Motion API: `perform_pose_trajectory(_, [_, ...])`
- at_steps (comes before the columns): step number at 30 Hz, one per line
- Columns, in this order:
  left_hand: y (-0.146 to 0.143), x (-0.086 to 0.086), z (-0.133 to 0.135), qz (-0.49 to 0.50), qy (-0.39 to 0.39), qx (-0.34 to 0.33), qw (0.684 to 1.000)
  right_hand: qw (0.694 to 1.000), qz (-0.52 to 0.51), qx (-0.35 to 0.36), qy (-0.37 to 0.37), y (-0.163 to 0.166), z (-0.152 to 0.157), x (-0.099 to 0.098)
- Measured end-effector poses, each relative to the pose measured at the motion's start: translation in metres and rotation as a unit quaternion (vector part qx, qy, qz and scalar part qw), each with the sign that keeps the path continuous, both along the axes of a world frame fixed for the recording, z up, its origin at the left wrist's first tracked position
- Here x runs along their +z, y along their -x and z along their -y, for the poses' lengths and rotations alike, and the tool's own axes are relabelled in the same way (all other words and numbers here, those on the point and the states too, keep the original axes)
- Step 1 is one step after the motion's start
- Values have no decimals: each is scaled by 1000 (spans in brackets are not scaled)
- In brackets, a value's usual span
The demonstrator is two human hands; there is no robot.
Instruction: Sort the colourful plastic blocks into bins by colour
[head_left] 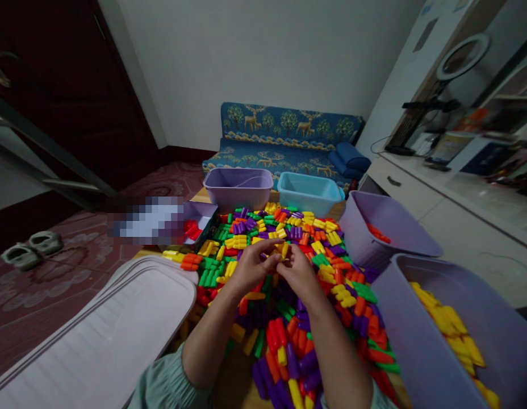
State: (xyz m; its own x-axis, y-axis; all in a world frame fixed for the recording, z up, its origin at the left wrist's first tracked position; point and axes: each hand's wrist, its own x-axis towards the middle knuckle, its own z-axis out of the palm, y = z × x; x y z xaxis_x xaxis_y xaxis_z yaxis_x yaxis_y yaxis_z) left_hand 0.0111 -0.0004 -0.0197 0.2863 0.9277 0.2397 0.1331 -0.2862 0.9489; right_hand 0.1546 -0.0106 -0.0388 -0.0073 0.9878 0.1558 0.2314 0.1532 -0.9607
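Observation:
My left hand and my right hand meet above a big heap of plastic bullet-shaped blocks in red, yellow, green, purple and orange. Both hands pinch the same small yellow block piece between their fingertips. The heap covers the low table under my forearms.
A purple bin with yellow blocks stands at the right, another purple bin with red blocks behind it. A purple tub and a blue tub stand at the back. A white lid lies at the left. A blue sofa cushion is behind.

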Motion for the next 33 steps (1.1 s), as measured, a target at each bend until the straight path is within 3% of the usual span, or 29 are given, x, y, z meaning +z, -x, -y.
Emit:
perform_pose_trajectory(4, [0, 4, 2, 41, 20, -20, 999, 992, -95, 48, 62, -2, 3, 8])
perform_pose_trajectory(14, [2, 11, 2, 123, 96, -21, 988, 982, -124, 113, 87, -8, 5, 16])
perform_pose_trajectory(27, [7, 7, 0, 179, 110, -17, 977, 977, -150, 129, 81, -11, 4, 17])
perform_pose_trajectory(33, [5, 8, 1, 188, 123, -10, 974, 982, -156, 75, 79, -12, -1, 7])
